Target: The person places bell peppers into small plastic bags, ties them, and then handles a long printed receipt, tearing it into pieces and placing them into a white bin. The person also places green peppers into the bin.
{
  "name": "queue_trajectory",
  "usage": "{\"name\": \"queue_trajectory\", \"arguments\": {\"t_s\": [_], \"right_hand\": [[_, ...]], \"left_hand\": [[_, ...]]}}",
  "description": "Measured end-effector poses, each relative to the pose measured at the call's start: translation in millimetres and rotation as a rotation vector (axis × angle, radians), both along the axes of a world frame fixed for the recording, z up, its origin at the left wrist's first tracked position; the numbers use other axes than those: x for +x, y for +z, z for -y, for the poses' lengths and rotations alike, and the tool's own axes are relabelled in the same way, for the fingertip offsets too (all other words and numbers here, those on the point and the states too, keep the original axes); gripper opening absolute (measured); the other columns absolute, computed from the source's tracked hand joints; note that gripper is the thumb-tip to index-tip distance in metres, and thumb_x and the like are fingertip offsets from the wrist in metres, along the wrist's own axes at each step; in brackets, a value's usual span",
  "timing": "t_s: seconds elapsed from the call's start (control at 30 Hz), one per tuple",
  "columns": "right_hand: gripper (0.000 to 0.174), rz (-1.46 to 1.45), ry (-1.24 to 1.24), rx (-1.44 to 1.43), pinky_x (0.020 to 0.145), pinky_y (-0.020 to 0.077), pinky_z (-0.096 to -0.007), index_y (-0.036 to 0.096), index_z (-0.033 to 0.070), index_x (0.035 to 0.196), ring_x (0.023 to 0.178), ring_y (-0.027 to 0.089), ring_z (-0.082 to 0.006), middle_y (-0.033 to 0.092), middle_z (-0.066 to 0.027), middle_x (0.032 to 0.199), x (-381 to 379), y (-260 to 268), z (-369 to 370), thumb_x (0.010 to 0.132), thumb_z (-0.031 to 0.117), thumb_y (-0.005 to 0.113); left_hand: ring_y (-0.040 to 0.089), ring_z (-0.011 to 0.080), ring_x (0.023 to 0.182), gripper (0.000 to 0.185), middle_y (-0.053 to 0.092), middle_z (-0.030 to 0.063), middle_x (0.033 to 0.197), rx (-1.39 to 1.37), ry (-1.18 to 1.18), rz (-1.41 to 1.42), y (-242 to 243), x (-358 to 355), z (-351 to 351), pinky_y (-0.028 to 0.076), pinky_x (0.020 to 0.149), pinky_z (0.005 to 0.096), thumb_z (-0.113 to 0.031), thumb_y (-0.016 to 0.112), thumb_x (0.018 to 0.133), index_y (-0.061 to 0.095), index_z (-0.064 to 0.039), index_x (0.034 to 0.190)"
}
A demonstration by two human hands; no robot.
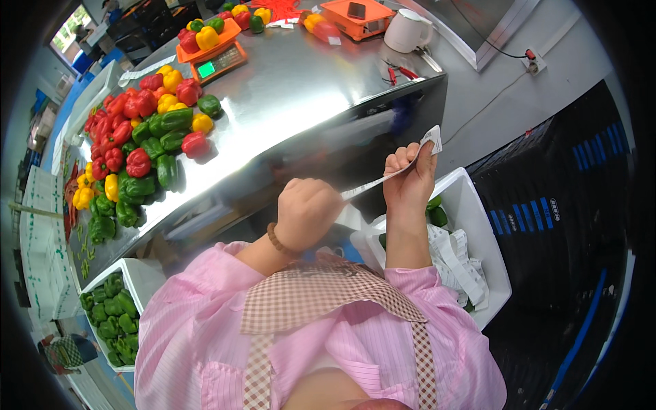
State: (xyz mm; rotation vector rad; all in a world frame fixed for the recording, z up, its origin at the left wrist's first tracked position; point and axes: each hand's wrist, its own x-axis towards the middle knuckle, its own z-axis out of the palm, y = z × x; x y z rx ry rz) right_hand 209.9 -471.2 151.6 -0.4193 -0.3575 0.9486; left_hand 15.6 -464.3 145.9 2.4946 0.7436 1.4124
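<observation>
A strip of printed paper labels (369,188) is stretched between my two hands in front of my body. My right hand (410,177) pinches its upper end between thumb and fingers. The lower end runs into my left hand (310,212), closed in a fist, with a beaded bracelet at the wrist. Beneath my right forearm, more label strips (458,261) lie loosely with green peppers (436,212) in a white foam box (494,277). The steel table (287,97) beyond my hands bears a heap of red, yellow and green bell peppers (138,163).
An orange scale (218,61) holds peppers on its pan; another orange scale (353,20) carries a phone. A white kettle (407,32) and red-handled pliers (401,73) are near the table's corner. Green peppers fill a foam box (141,277) at left. Black crates (553,205) stand at right.
</observation>
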Motion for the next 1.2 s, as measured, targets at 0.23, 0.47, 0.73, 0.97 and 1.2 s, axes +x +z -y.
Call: {"name": "queue_trajectory", "arguments": {"t_s": [0.23,0.47,0.73,0.97,1.2], "right_hand": [[0.019,0.008,0.023,0.053,0.056,0.0348,-0.0235,0.051,0.015,0.099,0.059,0.043,-0.0075,0.050,0.0030,0.071,0.2,3.5,4.7,0.098,0.033,0.055],[0.020,0.085,0.056,0.188,0.056,0.0368,-0.0247,0.053,0.014,0.098,0.059,0.045,-0.0092,0.053,0.0017,0.071,7.5,13.9,19.0,0.096,0.033,0.057],[0.015,0.306,-0.170,-0.060,0.060,0.0443,-0.0268,0.057,0.009,0.107,0.065,0.055,-0.0128,0.061,-0.0031,0.081,-16.0,-7.6,6.0,0.098,0.021,0.056],[0.017,0.532,-0.087,-0.198,0.078,0.0495,-0.0254,0.060,0.005,0.106,0.087,0.061,-0.0105,0.066,-0.0020,0.100,-37.6,-26.8,6.2,0.095,0.018,0.062],[0.015,0.894,-0.022,-0.144,0.068,0.0457,-0.0209,0.060,0.002,0.098,0.076,0.055,-0.0051,0.064,0.0001,0.085,-64.5,-17.9,16.7,0.094,0.015,0.063]], "left_hand": [[0.057,0.0203,0.060,0.014,0.058,0.0036,0.072,0.128,-0.027,0.058,0.7,-1.5,2.9,0.044,0.053,0.0302,-0.006,0.069,0.061,0.060,-0.010,0.072],[0.057,0.0203,0.062,0.014,0.059,0.0041,0.074,0.168,0.033,0.120,4.3,-11.0,0.9,0.045,0.054,0.0317,-0.005,0.069,0.063,0.062,-0.010,0.074],[0.058,0.0289,0.064,0.018,0.059,0.0135,0.071,-0.836,-0.308,-0.324,-32.9,-35.9,-18.2,0.049,0.062,0.0366,-0.017,0.075,0.074,0.067,-0.003,0.082],[0.058,0.0128,0.099,0.037,0.062,0.0088,0.110,-0.866,-0.401,-0.286,-26.1,-43.8,-12.3,0.047,0.086,0.0271,-0.020,0.075,0.081,0.065,-0.002,0.112],[0.061,0.0143,0.086,0.017,0.064,0.0072,0.096,-0.837,-0.344,0.502,24.5,-12.5,-20.2,0.049,0.075,0.0274,-0.009,0.068,0.086,0.067,-0.001,0.101]]}}
